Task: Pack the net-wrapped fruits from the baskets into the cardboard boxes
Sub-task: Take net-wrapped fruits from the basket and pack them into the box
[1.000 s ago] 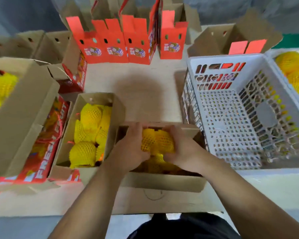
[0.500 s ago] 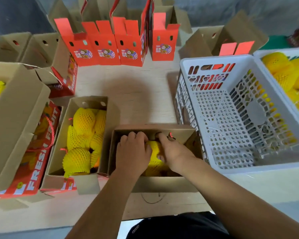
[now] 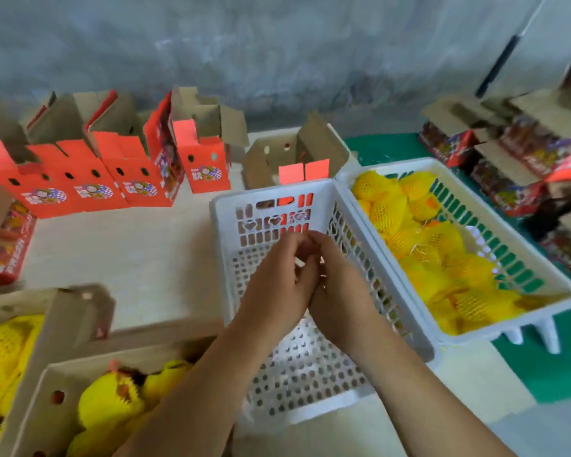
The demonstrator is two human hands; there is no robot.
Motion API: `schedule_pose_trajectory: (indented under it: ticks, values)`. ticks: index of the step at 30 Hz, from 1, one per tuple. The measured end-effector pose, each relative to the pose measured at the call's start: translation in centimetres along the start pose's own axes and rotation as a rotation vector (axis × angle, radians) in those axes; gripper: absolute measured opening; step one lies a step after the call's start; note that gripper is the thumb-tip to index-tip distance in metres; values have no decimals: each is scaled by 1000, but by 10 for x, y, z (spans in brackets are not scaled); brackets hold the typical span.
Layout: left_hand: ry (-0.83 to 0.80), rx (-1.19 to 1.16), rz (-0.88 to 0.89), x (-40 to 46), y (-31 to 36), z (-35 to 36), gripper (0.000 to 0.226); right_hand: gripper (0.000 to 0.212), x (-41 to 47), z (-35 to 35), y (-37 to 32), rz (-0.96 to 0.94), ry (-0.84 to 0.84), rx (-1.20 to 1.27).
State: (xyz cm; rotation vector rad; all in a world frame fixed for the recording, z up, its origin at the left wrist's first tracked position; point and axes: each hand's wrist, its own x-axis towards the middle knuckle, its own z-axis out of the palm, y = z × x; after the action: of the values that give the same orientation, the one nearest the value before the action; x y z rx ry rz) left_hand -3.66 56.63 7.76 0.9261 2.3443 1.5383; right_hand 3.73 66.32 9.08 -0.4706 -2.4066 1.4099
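Both hands have been lifted out of the open brown cardboard box (image 3: pixel 89 407) at the lower left of the frame, where a moment ago a yellow net-wrapped fruit was being pressed into place. That fruit is now left in the box among the others (image 3: pixel 112 400), and the view has been raised and swung to the right.

The left hand (image 3: pixel 277 288) and the right hand (image 3: pixel 337 291) are now held together at the centre of the frame, above the empty white perforated plastic basket (image 3: pixel 231 225). The fingers (image 3: pixel 297 245) are loosely curled and interlaced at the tips; whether some small scrap is pinched between them cannot be told, but no fruit is held.

A second white plastic basket (image 3: pixel 541 268), just beside the empty one at the right of the frame, is seen to be heaped with yellow net-wrapped fruits (image 3: pixel 442 258). A row of open red printed cartons (image 3: pixel 89 183) stands on the pale table (image 3: pixel 129 258) at the upper left.

One placement is judged complete; the next fruit would have to be taken from the full right-hand basket.
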Motion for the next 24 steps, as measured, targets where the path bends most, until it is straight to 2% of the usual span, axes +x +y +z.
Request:
schedule_pose_trajectory:
  ticks: [5,10,14,17,24]
  values:
    - [-26,-100,114,96,80,119,15,48,46,-143,43,-21,191,12]
    - [-33,-151,75,157,121,206,16,60,82,-240,83,24,179,-33]
    - [-11,-130,34,181,131,243,18,58,98,-272,103,81,205,59]
    - [-20,-104,9,192,131,259,18,60,110,-284,120,111,162,93]
    - [10,-36,-3,211,100,277,20,58,144,-276,170,136,70,131]
